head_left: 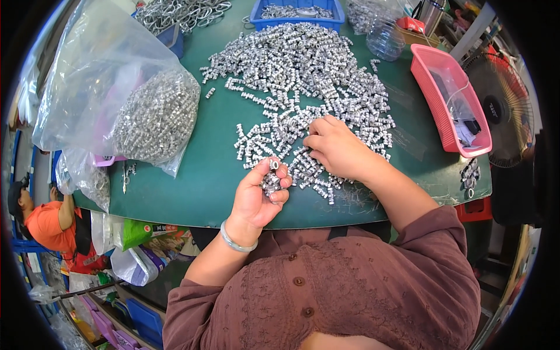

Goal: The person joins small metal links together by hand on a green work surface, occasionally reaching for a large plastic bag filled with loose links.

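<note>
A big heap of small silvery ribbed metal sleeves [291, 58] spreads over the green tabletop in front of me. Several of these sleeves sit in my left hand [256, 192], whose fingers curl around them near the heap's front edge. My right hand [333, 146] reaches into the right side of the spread, palm down, fingers bent and touching the pieces. Its fingertips are partly hidden, so whether a sleeve is pinched there does not show.
A clear plastic bag [157, 116] full of similar pieces stands at left. At the back is a blue bin [298, 22]; at right, a pink basket [452, 102] beside a black fan [496, 108]. Metal rings [181, 14] lie far left. A person in orange [49, 227] is beyond the table.
</note>
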`<state>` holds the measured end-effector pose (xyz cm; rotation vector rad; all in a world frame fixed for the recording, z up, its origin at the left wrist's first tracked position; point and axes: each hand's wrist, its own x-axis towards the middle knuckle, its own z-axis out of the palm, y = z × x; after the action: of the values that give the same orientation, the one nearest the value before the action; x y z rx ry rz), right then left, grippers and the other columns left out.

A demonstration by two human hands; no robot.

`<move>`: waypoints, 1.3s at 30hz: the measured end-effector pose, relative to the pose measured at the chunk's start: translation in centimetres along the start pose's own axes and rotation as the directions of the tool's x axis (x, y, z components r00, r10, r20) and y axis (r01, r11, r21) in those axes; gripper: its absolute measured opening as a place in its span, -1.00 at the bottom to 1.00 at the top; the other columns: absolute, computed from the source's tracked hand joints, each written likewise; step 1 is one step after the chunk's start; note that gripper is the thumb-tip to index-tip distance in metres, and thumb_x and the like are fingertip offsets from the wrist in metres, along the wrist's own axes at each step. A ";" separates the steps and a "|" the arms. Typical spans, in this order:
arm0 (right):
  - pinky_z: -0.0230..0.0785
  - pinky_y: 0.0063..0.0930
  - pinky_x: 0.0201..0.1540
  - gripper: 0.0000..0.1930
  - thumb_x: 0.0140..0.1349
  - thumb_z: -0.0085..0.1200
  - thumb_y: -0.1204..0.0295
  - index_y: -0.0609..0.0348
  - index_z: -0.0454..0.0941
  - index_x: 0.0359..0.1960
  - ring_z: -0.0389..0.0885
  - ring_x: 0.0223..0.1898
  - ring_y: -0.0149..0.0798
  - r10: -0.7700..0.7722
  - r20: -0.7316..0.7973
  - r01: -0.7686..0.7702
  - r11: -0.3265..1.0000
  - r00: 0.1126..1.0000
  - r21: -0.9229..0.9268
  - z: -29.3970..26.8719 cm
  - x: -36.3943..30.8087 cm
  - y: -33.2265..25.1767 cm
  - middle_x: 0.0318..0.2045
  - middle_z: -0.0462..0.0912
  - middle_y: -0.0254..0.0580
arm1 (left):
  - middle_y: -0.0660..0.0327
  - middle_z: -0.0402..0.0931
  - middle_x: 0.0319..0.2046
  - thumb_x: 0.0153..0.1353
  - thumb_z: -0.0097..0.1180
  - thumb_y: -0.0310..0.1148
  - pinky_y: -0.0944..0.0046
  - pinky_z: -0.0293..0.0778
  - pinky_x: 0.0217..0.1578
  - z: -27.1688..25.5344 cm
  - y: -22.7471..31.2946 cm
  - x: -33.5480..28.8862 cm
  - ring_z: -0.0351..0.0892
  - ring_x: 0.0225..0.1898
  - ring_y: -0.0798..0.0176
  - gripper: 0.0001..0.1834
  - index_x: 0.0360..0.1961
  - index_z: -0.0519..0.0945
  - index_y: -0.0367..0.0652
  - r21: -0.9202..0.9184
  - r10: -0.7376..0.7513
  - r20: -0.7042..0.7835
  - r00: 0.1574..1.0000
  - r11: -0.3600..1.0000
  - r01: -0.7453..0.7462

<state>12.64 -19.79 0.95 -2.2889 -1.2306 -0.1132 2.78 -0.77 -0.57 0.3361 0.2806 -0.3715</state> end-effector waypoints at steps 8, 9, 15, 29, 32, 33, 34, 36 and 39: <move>0.22 -0.32 -0.16 -0.89 -0.05 0.11 0.45 0.18 0.52 -0.45 0.34 -0.18 -0.14 0.020 0.059 -0.014 0.994 0.998 -0.106 0.5 0.3 0.0 -0.33 0.41 -0.20 | 0.11 0.45 -0.34 0.17 -0.11 -0.33 0.41 0.34 -0.62 -0.1 0.2 -0.2 0.41 -0.35 0.16 -0.79 -0.25 0.48 -0.18 0.012 0.018 0.015 1.000 1.000 -0.018; 0.21 -0.32 -0.12 -0.88 -0.07 0.12 0.46 0.18 0.51 -0.45 0.35 -0.18 -0.14 0.043 0.048 -0.038 0.996 0.998 -0.085 0.5 0.2 -0.1 -0.32 0.42 -0.21 | 0.11 0.45 -0.34 0.17 -0.11 -0.33 0.41 0.34 -0.62 0.0 0.2 -0.2 0.41 -0.35 0.16 -0.79 -0.25 0.48 -0.18 0.011 0.017 0.015 1.000 1.000 -0.017; 0.21 -0.31 -0.13 -0.87 -0.08 0.13 0.47 0.17 0.49 -0.46 0.35 -0.20 -0.13 0.065 -0.004 -0.065 0.995 0.998 -0.070 0.9 0.3 -0.3 -0.35 0.43 -0.21 | 0.13 0.51 -0.36 0.16 -0.01 -0.32 0.38 0.35 -0.60 0.5 -0.1 -0.4 0.48 -0.38 0.17 -0.82 -0.24 0.49 -0.14 0.081 0.077 -0.081 0.994 0.994 -0.071; 0.25 -0.27 -0.19 -0.75 -0.12 0.17 0.47 0.16 0.48 -0.33 0.36 -0.26 -0.11 -0.147 -0.177 0.194 0.938 0.973 0.289 0.0 0.7 -0.6 -0.34 0.42 -0.19 | 0.25 0.37 -0.44 0.28 -0.12 -0.21 0.51 0.24 -0.66 0.6 -0.2 -0.2 0.35 -0.40 0.28 -0.82 -0.30 0.42 -0.07 0.152 0.079 -0.118 0.990 0.987 -0.061; 0.18 -0.31 -0.16 -0.85 -0.07 0.15 0.39 0.09 0.55 -0.42 0.33 -0.18 -0.16 -0.083 0.068 0.085 0.996 0.994 -0.032 0.8 0.1 -0.4 -0.34 0.41 -0.25 | 0.24 0.37 -0.42 0.28 -0.13 -0.20 0.50 0.23 -0.65 0.4 -0.2 -0.1 0.33 -0.39 0.28 -0.81 -0.29 0.42 -0.07 0.056 0.023 -0.070 0.997 0.998 -0.019; 0.18 -0.31 -0.16 -0.85 -0.07 0.15 0.39 0.09 0.55 -0.42 0.33 -0.18 -0.16 -0.082 0.067 0.084 0.996 0.994 -0.031 0.8 0.1 -0.3 -0.34 0.41 -0.25 | 0.23 0.36 -0.42 0.28 -0.13 -0.20 0.50 0.24 -0.65 0.5 -0.3 -0.1 0.32 -0.39 0.27 -0.80 -0.30 0.43 -0.08 0.042 0.012 -0.066 0.998 0.999 -0.010; 0.17 -0.30 -0.15 -0.85 -0.07 0.14 0.39 0.10 0.54 -0.42 0.32 -0.17 -0.17 -0.074 0.084 0.076 0.997 0.994 -0.016 0.6 0.3 -0.5 -0.33 0.41 -0.25 | 0.23 0.35 -0.42 0.28 -0.14 -0.20 0.50 0.24 -0.65 0.5 -0.3 -0.2 0.31 -0.39 0.27 -0.79 -0.31 0.43 -0.08 0.026 0.004 -0.060 0.998 1.000 -0.002; 0.17 -0.30 -0.15 -0.85 -0.07 0.14 0.40 0.10 0.54 -0.42 0.31 -0.16 -0.17 -0.068 0.101 0.068 0.998 0.993 0.000 0.6 0.4 -0.7 -0.33 0.41 -0.26 | 0.22 0.37 -0.41 0.28 -0.14 -0.21 0.49 0.25 -0.65 0.0 -0.2 -0.2 0.32 -0.39 0.26 -0.79 -0.30 0.44 -0.09 0.004 -0.003 -0.032 0.999 1.000 0.003; 0.17 -0.26 -0.15 -0.85 -0.08 0.14 0.44 0.11 0.52 -0.41 0.33 -0.20 -0.14 -0.026 0.108 0.021 0.999 0.994 0.045 0.5 0.5 -0.7 -0.37 0.43 -0.25 | 0.19 0.41 -0.39 0.26 -0.12 -0.23 0.47 0.28 -0.64 0.5 0.0 -0.4 0.36 -0.37 0.22 -0.79 -0.26 0.46 -0.11 0.028 0.016 -0.030 0.999 1.000 -0.015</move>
<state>12.28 -18.90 1.00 -2.2689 -1.3015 0.0297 2.54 -0.80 0.01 0.3709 0.3027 -0.3557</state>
